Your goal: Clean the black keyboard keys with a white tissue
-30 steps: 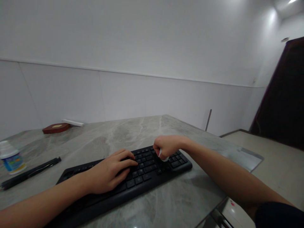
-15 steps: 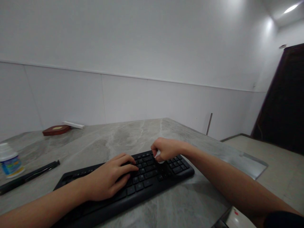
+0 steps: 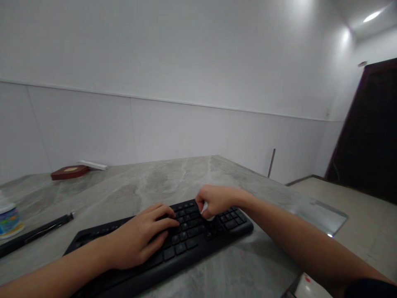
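Observation:
A black keyboard (image 3: 198,252) lies at a slant on the grey marbled table. My left hand (image 3: 141,238) rests flat on its left and middle part, fingers spread over the keys and nothing held. Over the keys right of the middle, my right hand (image 3: 214,200) is closed around a small white wad (image 3: 206,210), which looks like tissue or cloth; only part of it shows between the fingers. The wad is at the keys or just above them; the exact contact is hidden by the hand.
On the left stand a white bottle (image 3: 10,219) with a blue label and a long black pen-like object (image 3: 37,234). A red-brown wooden piece (image 3: 70,171) and a white strip (image 3: 93,165) lie near the wall. A white object with a red mark (image 3: 310,287) is at the bottom right.
The view has shifted slightly, moving the bottle toward the left edge. My right hand is a little lower over the keys, still holding the white wad. My left hand stays on the keyboard.

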{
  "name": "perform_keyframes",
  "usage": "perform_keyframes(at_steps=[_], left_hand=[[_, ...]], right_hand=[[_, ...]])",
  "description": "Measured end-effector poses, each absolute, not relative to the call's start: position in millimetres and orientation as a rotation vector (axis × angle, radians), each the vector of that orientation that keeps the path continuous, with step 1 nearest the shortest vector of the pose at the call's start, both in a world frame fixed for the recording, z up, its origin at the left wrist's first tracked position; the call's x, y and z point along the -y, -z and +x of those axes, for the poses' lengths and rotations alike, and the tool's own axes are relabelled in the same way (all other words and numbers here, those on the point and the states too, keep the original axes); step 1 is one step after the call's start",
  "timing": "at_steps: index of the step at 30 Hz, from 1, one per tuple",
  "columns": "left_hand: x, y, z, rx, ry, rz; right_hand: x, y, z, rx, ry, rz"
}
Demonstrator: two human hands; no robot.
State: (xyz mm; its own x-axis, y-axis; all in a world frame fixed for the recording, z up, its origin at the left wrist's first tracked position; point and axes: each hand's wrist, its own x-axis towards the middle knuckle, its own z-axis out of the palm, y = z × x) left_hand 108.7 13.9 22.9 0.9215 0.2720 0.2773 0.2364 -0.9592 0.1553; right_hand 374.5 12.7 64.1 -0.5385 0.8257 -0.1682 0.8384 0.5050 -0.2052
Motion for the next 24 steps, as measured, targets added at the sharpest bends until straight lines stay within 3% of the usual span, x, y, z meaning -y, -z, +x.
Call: perform_keyframes(at_steps=[24], left_hand=[[-12.0, -23.0, 108.4, -0.397, -0.468, 2.951]], right_hand=[[-15.4, -65.4, 381.7, -2.707, 0.37, 1.467]])
